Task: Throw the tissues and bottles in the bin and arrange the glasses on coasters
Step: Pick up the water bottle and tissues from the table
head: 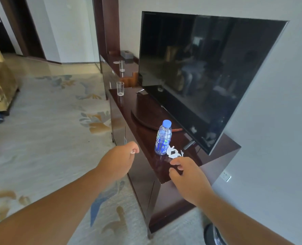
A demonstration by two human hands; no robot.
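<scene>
I see right hand [186, 174], spread and empty, nearest the tissue [173, 153] just beside the bottle [163, 138]; left hand [121, 156] loosely curled, empty, farther off.

TV cabinet [146, 110]: dark wood, high-gloss, reflective. Bottle [163, 137]: clear plastic, glossy blue label. Tissue [173, 152]: white crumpled paper. Glasses [120, 88]: clear, smooth. Carpet [49, 131]: matt woven cloth.
</scene>
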